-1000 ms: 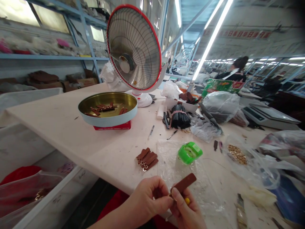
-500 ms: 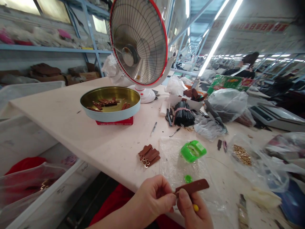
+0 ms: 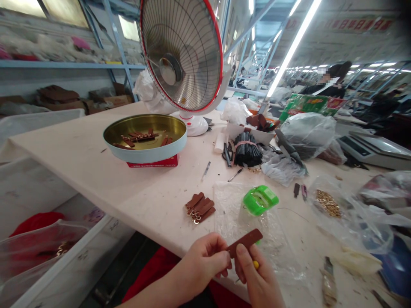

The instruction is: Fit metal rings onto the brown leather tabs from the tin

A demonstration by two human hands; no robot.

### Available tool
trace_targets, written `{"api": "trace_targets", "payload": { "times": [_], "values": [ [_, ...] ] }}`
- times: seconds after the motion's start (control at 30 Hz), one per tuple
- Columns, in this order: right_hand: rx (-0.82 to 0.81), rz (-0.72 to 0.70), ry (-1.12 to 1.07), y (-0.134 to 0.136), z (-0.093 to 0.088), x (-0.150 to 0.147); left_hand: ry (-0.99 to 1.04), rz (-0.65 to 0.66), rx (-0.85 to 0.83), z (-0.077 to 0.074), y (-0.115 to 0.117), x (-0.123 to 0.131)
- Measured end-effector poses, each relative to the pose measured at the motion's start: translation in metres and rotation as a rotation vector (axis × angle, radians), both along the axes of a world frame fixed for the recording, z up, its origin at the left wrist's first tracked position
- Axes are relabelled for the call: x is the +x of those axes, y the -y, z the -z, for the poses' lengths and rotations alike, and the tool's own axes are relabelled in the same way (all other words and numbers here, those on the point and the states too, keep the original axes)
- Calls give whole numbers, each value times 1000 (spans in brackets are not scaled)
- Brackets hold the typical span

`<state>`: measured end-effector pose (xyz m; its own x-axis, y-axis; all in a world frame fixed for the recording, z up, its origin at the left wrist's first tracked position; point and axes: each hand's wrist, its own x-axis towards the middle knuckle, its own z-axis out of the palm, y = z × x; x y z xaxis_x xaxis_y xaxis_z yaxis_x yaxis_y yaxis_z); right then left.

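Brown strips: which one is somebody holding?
The single brown strip in the left hand and right hand, raised above the table; the others lie in the pile or inside the round tin.

Bright o/head tube light (image 3: 293,48), dim top-rt corner

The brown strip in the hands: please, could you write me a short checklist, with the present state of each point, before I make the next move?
1. Brown strip held securely: ok; the left hand pinches one end, and the right hand grips it further along.
2. Ring fitted on the pinched end: cannot tell; the fingers cover it.
3. Yellow item in the right hand identified: cannot tell; only a small part shows.
4. Gold rings available: ok; a heap lies in the clear bag.
5. Green container away from the hands: ok; it sits beyond them, touching neither.
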<state>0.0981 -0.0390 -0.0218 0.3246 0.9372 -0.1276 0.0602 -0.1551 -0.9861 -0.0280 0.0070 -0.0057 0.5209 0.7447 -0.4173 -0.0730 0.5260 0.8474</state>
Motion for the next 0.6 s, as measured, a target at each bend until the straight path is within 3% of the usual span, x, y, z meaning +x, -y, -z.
{"api": "trace_targets", "payload": {
  "times": [0.07, 0.2, 0.33, 0.6],
  "values": [
    [45, 65, 42, -2, 2, 17, -31, -33, -11, 1, -3, 4],
    [97, 326, 232, -6, 15, 61, -96, -71, -50, 5, -10, 10],
    [123, 515, 241, -8, 30, 86, -124, -66, -46, 13, -18, 15],
    [124, 513, 351, -21, 59, 93, -170, -102, -15, 14, -28, 21]
  ]
}}
